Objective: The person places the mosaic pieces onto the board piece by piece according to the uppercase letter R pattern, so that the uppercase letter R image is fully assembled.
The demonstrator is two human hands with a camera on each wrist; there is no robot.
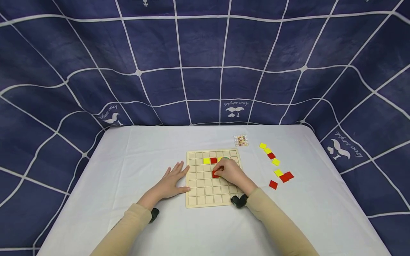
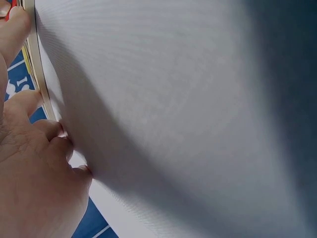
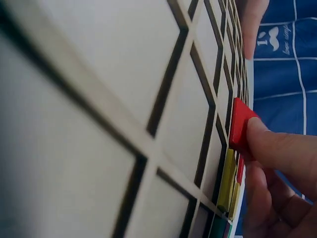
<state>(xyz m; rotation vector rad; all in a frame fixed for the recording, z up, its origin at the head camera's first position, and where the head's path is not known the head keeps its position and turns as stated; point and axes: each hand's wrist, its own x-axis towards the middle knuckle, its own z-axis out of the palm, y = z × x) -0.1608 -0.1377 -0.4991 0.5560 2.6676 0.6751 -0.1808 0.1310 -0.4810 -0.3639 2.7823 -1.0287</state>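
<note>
A pale wooden grid board [image 1: 200, 192] lies on the white table. My right hand [image 1: 232, 171] is over its middle, pinching a red square tile [image 3: 239, 124] between thumb and fingers; the tile is tilted at a cell in the right wrist view. Along an upper row lie a yellow tile [image 1: 206, 161], a red tile [image 1: 213, 160] and another yellow tile [image 1: 219, 159], with a bit of green [image 1: 227, 157] partly behind the hand. Another yellow tile [image 3: 227, 181] shows beside the pinched one. My left hand [image 1: 170, 182] rests with spread fingers against the board's left edge.
A small printed pattern card [image 1: 241, 140] lies behind the board. Loose yellow tiles [image 1: 276, 162] and red tiles [image 1: 273, 184] are scattered to the right, with two red ones overlapping. A blue cloth with white lines [image 1: 205, 85] hangs behind the table.
</note>
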